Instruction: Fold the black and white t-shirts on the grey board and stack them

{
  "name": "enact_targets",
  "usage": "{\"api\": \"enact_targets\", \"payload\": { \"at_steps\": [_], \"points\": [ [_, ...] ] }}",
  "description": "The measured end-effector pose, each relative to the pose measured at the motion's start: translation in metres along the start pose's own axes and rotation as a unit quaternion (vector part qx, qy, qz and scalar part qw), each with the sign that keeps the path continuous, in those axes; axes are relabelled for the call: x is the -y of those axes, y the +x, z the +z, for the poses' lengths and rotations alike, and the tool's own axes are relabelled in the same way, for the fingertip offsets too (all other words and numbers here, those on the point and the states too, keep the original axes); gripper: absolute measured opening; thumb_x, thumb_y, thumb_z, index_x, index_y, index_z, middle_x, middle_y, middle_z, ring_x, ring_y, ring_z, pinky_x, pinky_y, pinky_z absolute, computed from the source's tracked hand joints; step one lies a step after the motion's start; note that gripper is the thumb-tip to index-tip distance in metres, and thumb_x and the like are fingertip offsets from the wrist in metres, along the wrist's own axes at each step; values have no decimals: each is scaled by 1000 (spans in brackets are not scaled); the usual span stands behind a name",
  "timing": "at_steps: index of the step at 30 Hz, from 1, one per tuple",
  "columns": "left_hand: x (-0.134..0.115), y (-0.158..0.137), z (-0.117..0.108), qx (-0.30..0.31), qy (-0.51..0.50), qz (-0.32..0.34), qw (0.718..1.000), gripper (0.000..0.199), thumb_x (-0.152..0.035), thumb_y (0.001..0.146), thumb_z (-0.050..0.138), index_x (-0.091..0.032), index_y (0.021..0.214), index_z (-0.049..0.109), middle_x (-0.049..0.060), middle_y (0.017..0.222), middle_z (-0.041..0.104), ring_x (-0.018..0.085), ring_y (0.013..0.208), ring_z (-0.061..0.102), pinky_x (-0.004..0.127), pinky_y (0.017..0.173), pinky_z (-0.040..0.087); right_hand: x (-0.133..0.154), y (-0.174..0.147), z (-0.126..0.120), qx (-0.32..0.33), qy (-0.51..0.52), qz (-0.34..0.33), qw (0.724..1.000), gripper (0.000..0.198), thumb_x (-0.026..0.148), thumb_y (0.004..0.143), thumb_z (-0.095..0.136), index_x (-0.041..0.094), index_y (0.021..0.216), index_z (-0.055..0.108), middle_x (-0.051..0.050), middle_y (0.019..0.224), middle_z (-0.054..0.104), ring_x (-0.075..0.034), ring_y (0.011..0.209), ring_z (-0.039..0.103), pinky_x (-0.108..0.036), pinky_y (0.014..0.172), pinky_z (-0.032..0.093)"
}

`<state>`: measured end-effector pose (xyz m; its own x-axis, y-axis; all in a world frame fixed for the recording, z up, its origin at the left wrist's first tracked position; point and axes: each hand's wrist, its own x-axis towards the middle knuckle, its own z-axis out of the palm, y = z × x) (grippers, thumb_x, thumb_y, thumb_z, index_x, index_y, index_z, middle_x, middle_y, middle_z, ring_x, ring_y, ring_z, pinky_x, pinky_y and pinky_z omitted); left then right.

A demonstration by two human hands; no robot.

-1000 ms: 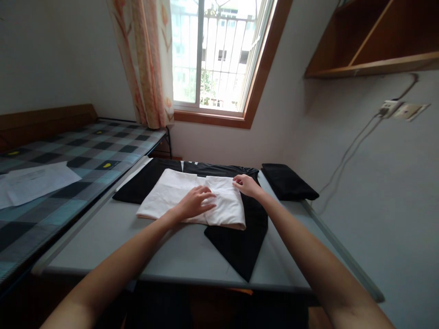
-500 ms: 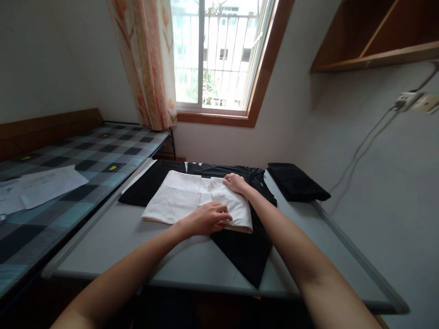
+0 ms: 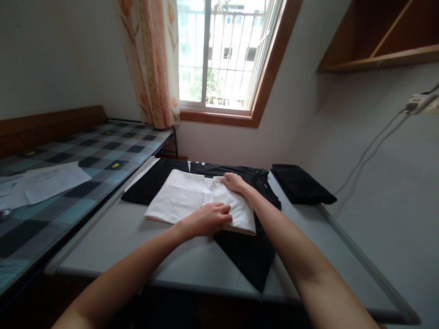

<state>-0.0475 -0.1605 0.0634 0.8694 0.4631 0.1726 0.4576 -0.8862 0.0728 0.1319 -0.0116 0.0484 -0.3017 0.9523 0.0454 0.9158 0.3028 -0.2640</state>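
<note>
A folded white garment (image 3: 181, 194) lies flat, partly covering a spread black T-shirt (image 3: 247, 256) on the grey tabletop (image 3: 120, 246). My left hand (image 3: 212, 218) is at the white garment's near edge, its fingers curled down and closed on the cloth. At the far edge, my right hand (image 3: 234, 182) has its fingers bent over the same garment, gripping the fabric near a gathered fold. Its fingertips are partly hidden. The T-shirt's neckline shows to the right, beyond my right forearm.
A folded black cloth (image 3: 302, 183) lies at the table's back right corner. On the left stands a bed with a checked mattress (image 3: 137, 142) and paper sheets (image 3: 56, 183) on it. A curtain (image 3: 154, 64) hangs by the window; a wooden shelf (image 3: 380, 59) and cables are on the right wall.
The fingers of my left hand have curled in more tightly at the near edge. My right hand stays almost in place on the garment. The whole view has shifted slightly.
</note>
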Motion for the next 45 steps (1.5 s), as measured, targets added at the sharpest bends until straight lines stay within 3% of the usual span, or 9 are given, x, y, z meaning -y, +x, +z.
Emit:
{"api": "enact_targets", "payload": {
  "at_steps": [4,10,14,19,22,25,30,38,45],
  "points": [
    [7,-9,-12,37,-44,-68,996,23,-9,75,58,-21,95,63,4,98,60,19,86,61,27,72,46,12,8,0,-71,31,7,997,24,39,95,46,22,97,63,-7,103,72,-21,92,64,-28,77,41],
    [10,-13,-12,74,-112,-102,986,33,-12,71,63,-24,101,61,1,94,64,19,79,62,26,68,44,25,8,14,-11,-6,-4,1000,27,39,97,43,22,101,63,-10,112,70,-25,106,62,-34,87,40],
    [18,-17,-21,85,-171,-128,973,28,-22,73,69,-24,100,63,-2,83,64,16,72,60,23,61,41,20,10,19,-35,14,-23,999,26,39,96,46,22,105,63,-9,112,70,-24,106,61,-34,89,40],
    [48,-30,-26,-9,-114,-302,946,24,-41,86,58,-20,95,64,2,78,66,18,72,62,26,64,41,-3,13,10,-138,124,17,983,26,38,95,47,21,102,65,-7,107,70,-19,93,64,-30,84,45],
    [58,-33,-19,11,-34,-383,923,26,-43,86,56,-19,85,64,6,79,68,22,76,64,29,67,42,-23,6,3,-207,204,43,956,28,37,94,44,19,100,65,-9,105,71,-18,89,66,-29,81,48],
    [56,-29,-9,44,14,-405,913,29,-45,86,55,-18,89,64,10,88,70,25,84,67,30,69,44,-39,-11,2,-232,259,39,937,27,36,91,44,17,94,64,-10,96,72,-19,84,67,-30,77,50],
    [45,-15,4,16,57,-451,891,42,-48,86,54,-16,112,57,14,101,70,30,93,67,34,74,48,-55,-41,14,-238,285,26,928,30,41,87,45,18,85,64,-9,85,71,-21,77,66,-32,74,51],
    [40,-5,11,-7,69,-464,883,25,-30,90,50,-14,104,61,14,102,66,27,93,67,31,74,48,-62,-62,29,-242,293,35,924,29,44,83,48,18,81,63,-9,87,69,-21,78,66,-34,76,52],
    [42,-2,12,-13,70,-468,881,26,-27,90,53,-14,111,62,15,105,64,26,97,66,31,78,48,-61,-65,31,-242,264,28,933,26,40,84,48,19,78,63,-8,88,66,-19,75,64,-33,76,52]
  ]
}}
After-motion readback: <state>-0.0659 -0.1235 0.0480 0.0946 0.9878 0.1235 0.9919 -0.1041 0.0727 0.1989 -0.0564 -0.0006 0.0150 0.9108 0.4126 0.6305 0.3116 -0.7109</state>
